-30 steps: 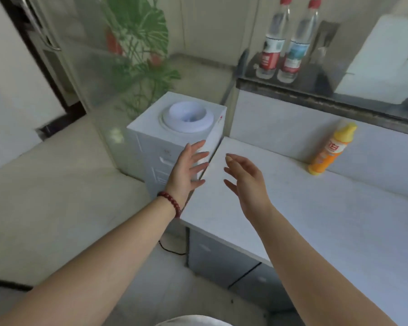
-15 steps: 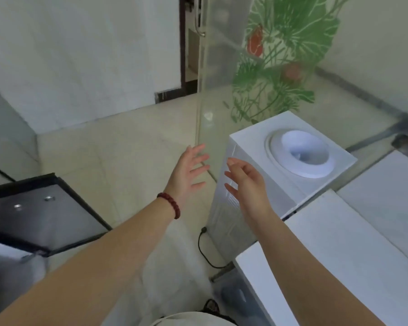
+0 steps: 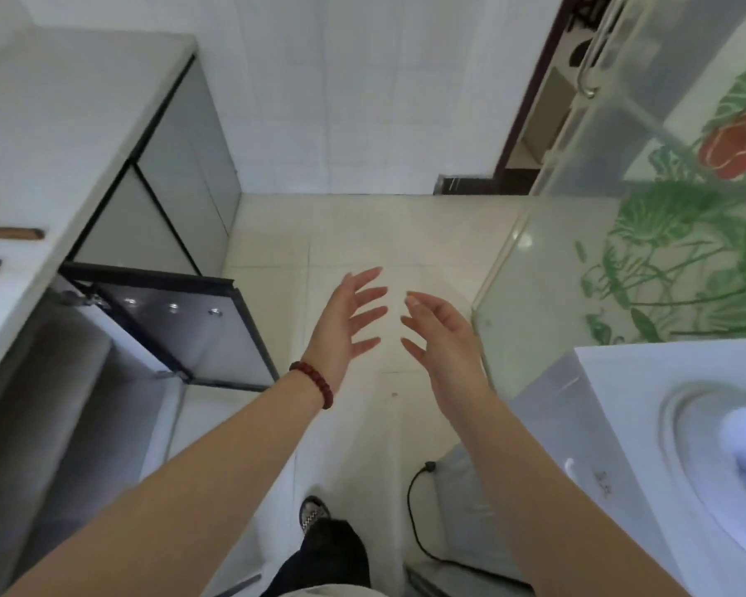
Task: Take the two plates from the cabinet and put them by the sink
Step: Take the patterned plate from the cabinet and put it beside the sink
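My left hand (image 3: 345, 325), with a red bead bracelet on its wrist, and my right hand (image 3: 444, 333) are held out side by side above the tiled floor. Both are empty, palms facing each other and fingers spread. At the left a lower cabinet (image 3: 82, 402) under the white counter (image 3: 39, 135) stands with its dark-framed door (image 3: 182, 329) swung out toward the aisle. Its inside looks grey and blurred. No plates and no sink show in this view.
A white water dispenser (image 3: 664, 445) stands at the right with a black cord (image 3: 414, 510) on the floor beside it. Behind it a frosted glass door (image 3: 664, 209) with green leaf print. A wooden piece (image 3: 9, 233) lies on the counter. My foot (image 3: 313, 512) is below.
The view has swung left, away from the counter with the bottles, past the water dispenser, to the aisle and the open cabinet. Both hands stay raised and empty.
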Demonstrator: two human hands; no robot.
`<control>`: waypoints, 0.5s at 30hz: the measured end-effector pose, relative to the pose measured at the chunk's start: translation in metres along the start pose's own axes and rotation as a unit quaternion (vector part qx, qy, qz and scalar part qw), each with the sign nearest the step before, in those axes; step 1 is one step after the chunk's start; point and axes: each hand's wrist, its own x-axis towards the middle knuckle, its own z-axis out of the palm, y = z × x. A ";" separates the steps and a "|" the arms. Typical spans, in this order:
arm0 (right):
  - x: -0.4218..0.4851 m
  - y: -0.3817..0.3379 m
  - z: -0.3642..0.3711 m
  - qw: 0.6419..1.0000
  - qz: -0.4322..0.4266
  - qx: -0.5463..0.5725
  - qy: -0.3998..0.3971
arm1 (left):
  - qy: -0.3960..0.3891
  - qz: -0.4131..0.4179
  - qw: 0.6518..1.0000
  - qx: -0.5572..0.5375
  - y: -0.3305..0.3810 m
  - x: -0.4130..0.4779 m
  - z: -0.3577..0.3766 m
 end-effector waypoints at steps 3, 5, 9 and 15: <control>0.034 -0.002 0.033 1.000 0.002 -0.010 -0.023 | 0.023 0.020 1.000 -0.005 0.014 0.028 -0.025; 0.055 -0.005 0.058 0.999 -0.001 -0.017 -0.039 | 0.037 0.031 0.999 -0.007 0.027 0.048 -0.043; 0.090 -0.012 0.110 0.996 -0.006 -0.029 -0.088 | 0.073 0.053 0.996 -0.018 0.054 0.077 -0.082; 0.123 -0.009 0.195 0.979 0.016 -0.065 -0.192 | 0.162 0.083 0.983 -0.026 0.082 0.088 -0.156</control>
